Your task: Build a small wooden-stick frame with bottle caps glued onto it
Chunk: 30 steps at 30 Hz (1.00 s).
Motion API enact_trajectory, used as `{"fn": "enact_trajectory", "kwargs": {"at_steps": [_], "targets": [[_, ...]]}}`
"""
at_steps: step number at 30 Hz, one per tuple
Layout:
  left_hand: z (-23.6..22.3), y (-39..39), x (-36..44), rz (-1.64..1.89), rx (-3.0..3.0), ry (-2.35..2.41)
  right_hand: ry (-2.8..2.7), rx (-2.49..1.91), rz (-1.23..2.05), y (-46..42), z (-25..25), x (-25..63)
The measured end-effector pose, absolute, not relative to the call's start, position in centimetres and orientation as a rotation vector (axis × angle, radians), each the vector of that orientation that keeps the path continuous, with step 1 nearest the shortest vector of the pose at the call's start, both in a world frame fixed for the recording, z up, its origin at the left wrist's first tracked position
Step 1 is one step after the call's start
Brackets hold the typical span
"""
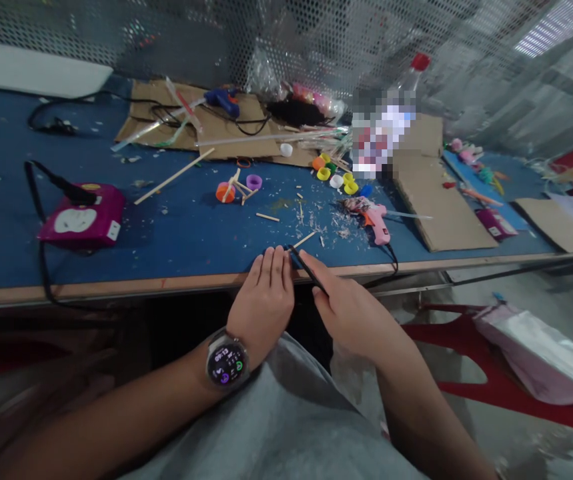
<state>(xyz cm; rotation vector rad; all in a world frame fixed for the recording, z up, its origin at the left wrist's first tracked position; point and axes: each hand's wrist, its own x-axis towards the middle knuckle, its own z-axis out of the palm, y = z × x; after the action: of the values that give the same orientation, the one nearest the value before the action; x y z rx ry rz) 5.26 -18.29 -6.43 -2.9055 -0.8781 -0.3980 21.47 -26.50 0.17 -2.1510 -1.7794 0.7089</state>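
My left hand (265, 293) lies at the near edge of the blue table (176, 227), fingers together and pressed flat on something I cannot make out; a watch (227, 360) is on that wrist. My right hand (349, 307) is closed on a thin black tool (306, 267), like a knife or pen, whose tip points at the fingertips of the left hand. A short wooden stick (305, 239) lies just beyond the tool's tip, among wood shavings.
A pink glue gun (373, 219), coloured bottle caps (336, 175), an orange cap with sticks (227, 191), a purple power strip (82, 220), cardboard sheets (436, 200), a blue glue gun (223, 101) and a bottle (391, 120) lie on the table. A red chair (466, 373) stands at right.
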Motion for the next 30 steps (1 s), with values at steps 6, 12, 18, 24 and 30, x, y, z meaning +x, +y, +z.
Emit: {"fn": "enact_trajectory", "kwargs": {"at_steps": [6, 12, 18, 24, 30], "targets": [[-6.4, -18.4, 5.2, -0.39, -2.898, -0.847, -1.804, -2.124, 0.682, -24.6, 0.3, 21.4], [-6.4, -18.3, 5.2, -0.381, -2.89, -0.838, -1.759, -2.145, 0.698, -27.2, -0.2, 21.0], [-6.3, -18.4, 5.3, -0.385, -2.869, -0.835, -1.761, -2.159, 0.709, -27.5, 0.1, 21.2], [-6.4, -18.4, 5.4, -0.379, -2.861, -0.846, -1.831, -2.137, 0.737, -25.1, 0.9, 22.3], [-6.4, -18.2, 5.3, -0.366, -2.89, -0.849, -1.844, -2.103, 0.722, -24.6, 0.7, 22.6]]}}
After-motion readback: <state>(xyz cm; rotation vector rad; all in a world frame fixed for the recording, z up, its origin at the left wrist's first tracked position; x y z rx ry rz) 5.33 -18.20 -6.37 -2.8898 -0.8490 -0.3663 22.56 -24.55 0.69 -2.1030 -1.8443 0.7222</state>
